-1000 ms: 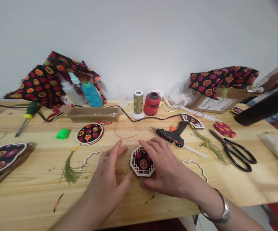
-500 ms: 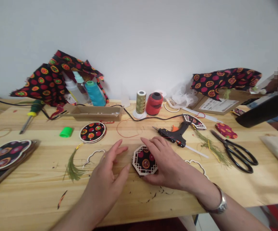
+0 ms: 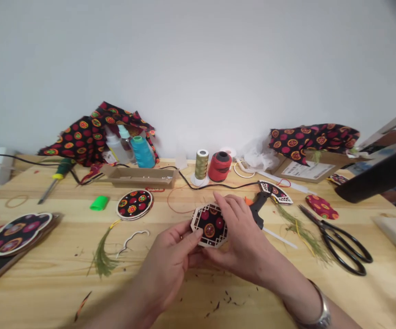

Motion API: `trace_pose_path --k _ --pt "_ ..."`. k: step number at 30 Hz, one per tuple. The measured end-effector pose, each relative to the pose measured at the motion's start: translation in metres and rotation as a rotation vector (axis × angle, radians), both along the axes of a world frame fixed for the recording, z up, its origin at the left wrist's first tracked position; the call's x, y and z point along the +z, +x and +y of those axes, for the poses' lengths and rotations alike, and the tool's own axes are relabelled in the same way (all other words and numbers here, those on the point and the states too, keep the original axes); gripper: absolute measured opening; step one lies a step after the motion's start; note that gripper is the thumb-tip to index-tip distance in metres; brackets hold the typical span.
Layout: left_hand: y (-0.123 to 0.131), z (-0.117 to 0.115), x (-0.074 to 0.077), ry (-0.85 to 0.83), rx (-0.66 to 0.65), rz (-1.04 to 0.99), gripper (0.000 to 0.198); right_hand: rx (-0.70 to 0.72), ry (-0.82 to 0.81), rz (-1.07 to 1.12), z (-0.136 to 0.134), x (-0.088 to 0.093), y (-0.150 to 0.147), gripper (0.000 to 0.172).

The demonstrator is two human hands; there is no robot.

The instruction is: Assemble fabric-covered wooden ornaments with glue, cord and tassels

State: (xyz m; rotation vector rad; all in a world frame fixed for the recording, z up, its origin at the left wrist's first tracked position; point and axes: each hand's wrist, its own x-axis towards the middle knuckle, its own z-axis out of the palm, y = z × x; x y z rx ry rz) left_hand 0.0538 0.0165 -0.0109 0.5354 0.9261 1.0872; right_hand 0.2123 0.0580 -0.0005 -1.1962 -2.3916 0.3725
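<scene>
An octagonal wooden-framed ornament (image 3: 210, 225), with dark patterned fabric inside a pale lattice border, is held between both hands above the table. My left hand (image 3: 172, 253) grips its left edge, thumb on the front face and fingers behind. Around its right edge my right hand (image 3: 240, 224) is closed, covering that side. Behind the right hand lies a black hot glue gun (image 3: 260, 208), partly hidden, with a white glue stick (image 3: 280, 237) at its rear. To the left are a round fabric ornament (image 3: 135, 204) and its green tassel (image 3: 104, 256).
Black scissors (image 3: 342, 242) lie at the right near another tassel (image 3: 302, 230). A cardboard tray (image 3: 139, 177), green thread spool (image 3: 202, 164) and red spool (image 3: 220, 167) stand at the back. A screwdriver (image 3: 55, 182) is at left; a black cable (image 3: 214, 187) crosses the table.
My left hand has closed on the octagonal ornament's left edge. The ornament has risen off the table with both hands on it. The view has tilted upward slightly.
</scene>
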Motion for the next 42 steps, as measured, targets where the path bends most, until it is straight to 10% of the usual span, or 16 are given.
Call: trace_pose_path --k 6,15,42 --pt "-0.003 0.022 0.005 0.148 -0.137 0.18 0.034 -0.042 -0.123 0.073 0.011 0.014 0.012 0.112" --pt "-0.022 0.044 0.0 0.563 -0.148 0.622 0.035 -0.044 -0.308 0.662 0.045 0.015 0.03 0.023" --pt "-0.028 0.034 -0.009 0.752 -0.143 0.982 0.033 0.031 -0.313 0.871 0.038 0.001 0.025 0.006"
